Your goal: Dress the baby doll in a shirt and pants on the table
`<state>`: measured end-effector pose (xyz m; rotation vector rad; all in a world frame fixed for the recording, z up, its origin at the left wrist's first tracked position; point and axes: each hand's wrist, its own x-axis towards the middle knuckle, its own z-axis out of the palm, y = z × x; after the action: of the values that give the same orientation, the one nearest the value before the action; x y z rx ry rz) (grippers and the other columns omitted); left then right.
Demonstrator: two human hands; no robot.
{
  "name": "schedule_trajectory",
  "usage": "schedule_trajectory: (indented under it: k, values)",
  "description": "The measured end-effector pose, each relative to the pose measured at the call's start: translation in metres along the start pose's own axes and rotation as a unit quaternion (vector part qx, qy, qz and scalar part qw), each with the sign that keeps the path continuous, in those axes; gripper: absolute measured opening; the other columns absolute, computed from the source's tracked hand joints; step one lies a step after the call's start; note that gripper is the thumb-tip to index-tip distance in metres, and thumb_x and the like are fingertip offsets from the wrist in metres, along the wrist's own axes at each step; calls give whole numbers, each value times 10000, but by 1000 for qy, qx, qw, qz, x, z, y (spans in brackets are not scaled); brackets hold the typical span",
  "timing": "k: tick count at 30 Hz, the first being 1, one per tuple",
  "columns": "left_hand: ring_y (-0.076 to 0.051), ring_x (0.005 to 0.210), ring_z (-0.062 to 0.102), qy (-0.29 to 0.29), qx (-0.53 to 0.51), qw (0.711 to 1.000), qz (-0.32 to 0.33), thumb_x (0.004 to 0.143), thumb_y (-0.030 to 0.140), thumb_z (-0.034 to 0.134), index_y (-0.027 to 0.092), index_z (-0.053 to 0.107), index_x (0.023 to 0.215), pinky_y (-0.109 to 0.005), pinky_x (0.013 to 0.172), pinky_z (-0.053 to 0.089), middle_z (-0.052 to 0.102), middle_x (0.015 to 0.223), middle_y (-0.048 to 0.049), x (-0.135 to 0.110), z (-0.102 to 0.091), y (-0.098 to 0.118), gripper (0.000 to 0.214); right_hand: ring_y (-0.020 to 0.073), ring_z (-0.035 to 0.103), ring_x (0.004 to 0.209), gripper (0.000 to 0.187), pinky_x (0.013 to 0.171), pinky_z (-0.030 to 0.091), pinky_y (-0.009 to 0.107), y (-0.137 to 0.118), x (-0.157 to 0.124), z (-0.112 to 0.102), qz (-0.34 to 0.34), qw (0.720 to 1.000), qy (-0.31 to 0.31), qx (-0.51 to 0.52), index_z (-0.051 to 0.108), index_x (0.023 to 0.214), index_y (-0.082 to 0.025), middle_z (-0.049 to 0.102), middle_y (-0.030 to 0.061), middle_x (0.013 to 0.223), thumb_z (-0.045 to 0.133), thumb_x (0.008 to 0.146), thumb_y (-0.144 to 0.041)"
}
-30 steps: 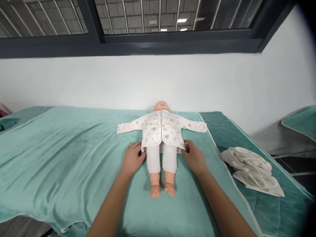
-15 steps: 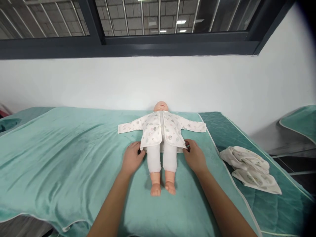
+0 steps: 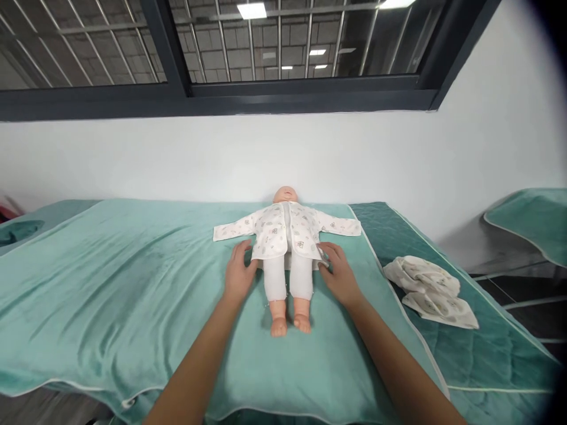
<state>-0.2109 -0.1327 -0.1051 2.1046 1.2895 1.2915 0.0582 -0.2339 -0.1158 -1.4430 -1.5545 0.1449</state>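
A baby doll (image 3: 279,326) lies on its back on a light green blanket (image 3: 177,295), feet toward me. It wears a white printed baby jacket (image 3: 271,233), sleeves spread out to both sides and front edges slightly parted, and white leggings (image 3: 275,280). Beside the jacket's lower left corner is my left hand (image 3: 239,273), fingers apart, its thumb close to the hem. My right hand (image 3: 341,274) is at the lower right corner, thumb and fingers parted around the hem's edge. Whether its fingertips touch the cloth is hard to tell.
Crumpled white printed cloth (image 3: 432,289) lies on a darker green quilted cover (image 3: 496,354) to the right. A white wall (image 3: 177,156) rises behind the bed, below a dark-framed window (image 3: 310,97). Another green padded surface (image 3: 527,221) stands at far right.
Both hands have loosened from the jacket's hem corners, and their fingers have spread and moved slightly up along its sides. The head view has shifted a little.
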Motion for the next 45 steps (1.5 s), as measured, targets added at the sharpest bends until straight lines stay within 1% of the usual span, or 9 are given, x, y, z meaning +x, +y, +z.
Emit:
schedule_trajectory:
  k: [5,10,17,20,25,30,37,41,45]
  values:
    - [-200,1092,605,23,-111,993,18,851,259,568,224,687,1097,-335,981,460,666,1161,-52,9,16,23,276,233,532,1211,347,1055,428,417,-5,5,5,-26,999,4,-28,570,1251,-250,572,82,1264,470,919,-230]
    - [-147,688,551,103,-252,949,-160,868,422,570,162,658,732,-260,652,434,606,691,0,17,32,23,307,266,540,1175,347,1025,432,448,-6,23,20,-21,998,39,-42,580,1203,-217,590,116,1217,445,884,-199]
    - [-137,727,546,183,-371,881,-228,852,600,571,149,640,805,-269,711,427,619,760,-16,22,33,10,459,201,625,807,241,758,519,341,10,41,26,159,954,79,242,657,930,-195,666,27,845,553,846,-396]
    - [-136,747,546,186,-374,884,-209,867,579,555,167,627,845,-267,723,433,621,810,-14,23,33,7,419,223,665,868,389,772,539,365,17,45,24,180,934,107,290,667,994,-174,710,66,936,502,886,-509]
    - [-113,672,454,209,-285,913,-203,863,515,572,200,532,805,-242,650,404,509,745,33,22,35,-4,323,264,614,1202,467,957,532,438,15,43,17,214,837,160,477,650,1154,-187,689,102,1224,582,858,-543]
    - [-119,700,451,239,-207,925,-208,875,504,536,215,484,828,-250,676,403,466,763,39,19,32,-10,298,275,673,1079,433,863,574,434,9,27,9,255,830,119,482,658,1032,-180,708,124,1174,548,867,-566]
    - [-135,729,445,280,-117,924,-234,795,343,622,236,408,845,-298,734,379,451,799,44,13,20,-1,245,253,677,978,302,923,535,447,2,-18,-28,265,902,14,340,666,918,-221,721,79,999,601,849,-508]
    - [-133,722,424,284,-124,924,-223,757,255,606,252,362,827,-293,745,381,408,802,47,6,14,3,253,269,618,1094,246,1008,466,489,14,-39,-82,136,990,7,23,652,1052,-244,666,74,1158,578,839,-343]
    - [-131,712,418,266,-139,929,-217,746,252,588,247,386,827,-276,733,382,397,785,51,-13,4,8,218,364,473,1299,424,1082,348,577,43,-49,-140,52,955,-40,-288,595,1228,-228,564,142,1370,601,808,-281]
